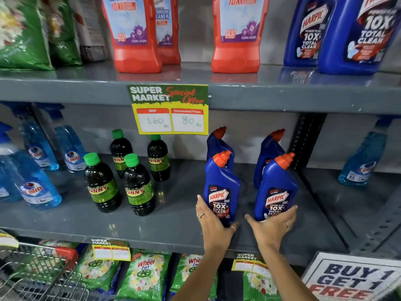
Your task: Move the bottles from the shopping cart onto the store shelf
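Observation:
Two blue Harpic bottles with orange caps stand upright at the front of the grey middle shelf point(173, 224). My left hand point(213, 224) wraps the base of the left front bottle point(221, 187). My right hand point(273, 224) cups the base of the right front bottle point(276, 187). Behind each stands another blue Harpic bottle, the left rear bottle point(218, 143) and the right rear bottle point(269, 148). The wire shopping cart point(36, 276) with a red handle shows at the bottom left; its contents are not visible.
Several dark Sunny bottles point(101, 183) with green caps stand left of the Harpic group, and blue Colin spray bottles point(36, 187) sit further left and at far right. Large red point(134, 33) and blue bottles fill the upper shelf. A yellow price tag point(170, 109) hangs from its edge.

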Tool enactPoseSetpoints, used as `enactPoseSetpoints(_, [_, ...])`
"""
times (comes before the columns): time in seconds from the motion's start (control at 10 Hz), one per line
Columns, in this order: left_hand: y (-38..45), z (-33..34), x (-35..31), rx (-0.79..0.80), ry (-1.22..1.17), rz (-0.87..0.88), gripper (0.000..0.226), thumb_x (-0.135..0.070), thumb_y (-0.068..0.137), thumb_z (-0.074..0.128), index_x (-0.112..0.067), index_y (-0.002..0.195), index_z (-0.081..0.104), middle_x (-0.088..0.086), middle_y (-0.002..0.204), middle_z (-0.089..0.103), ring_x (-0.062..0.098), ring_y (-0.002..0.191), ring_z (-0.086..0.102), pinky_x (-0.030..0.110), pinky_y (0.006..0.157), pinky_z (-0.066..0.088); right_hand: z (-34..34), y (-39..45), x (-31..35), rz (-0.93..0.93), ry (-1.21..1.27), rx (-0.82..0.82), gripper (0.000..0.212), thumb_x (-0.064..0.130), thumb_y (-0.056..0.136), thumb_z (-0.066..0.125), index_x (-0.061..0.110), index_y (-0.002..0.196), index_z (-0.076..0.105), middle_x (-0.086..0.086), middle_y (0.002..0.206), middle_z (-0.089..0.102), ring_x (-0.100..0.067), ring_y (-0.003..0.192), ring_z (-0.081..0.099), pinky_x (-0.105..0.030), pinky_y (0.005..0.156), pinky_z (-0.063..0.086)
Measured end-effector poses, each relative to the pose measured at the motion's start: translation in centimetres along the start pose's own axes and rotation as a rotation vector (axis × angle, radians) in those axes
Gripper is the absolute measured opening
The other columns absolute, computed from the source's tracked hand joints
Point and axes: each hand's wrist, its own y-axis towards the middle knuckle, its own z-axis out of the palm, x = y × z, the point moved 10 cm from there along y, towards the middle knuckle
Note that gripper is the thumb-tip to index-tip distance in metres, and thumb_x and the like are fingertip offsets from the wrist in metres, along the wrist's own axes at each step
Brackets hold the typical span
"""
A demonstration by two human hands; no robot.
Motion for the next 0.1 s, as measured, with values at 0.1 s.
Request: enactPoseSetpoints(0.1, [-0.74, -1.71, -0.09, 0.047, 0.069, 0.056, 0.129, -0.026, 0.059, 0.083, -0.013, 0.145, -0.012, 0.009, 0.156, -0.001, 0.022, 0.146, 0.002, 0.031, 0.117, 0.012, -0.65, -2.26, 1.26, -0.070, -0.082, -0.068, 0.124, 0.017, 0.054, 0.089, -0.002, 0.143, 0.005, -0.029, 0.151, 0.011, -0.044, 0.138, 0.012, -0.055, 0.114, 0.019])
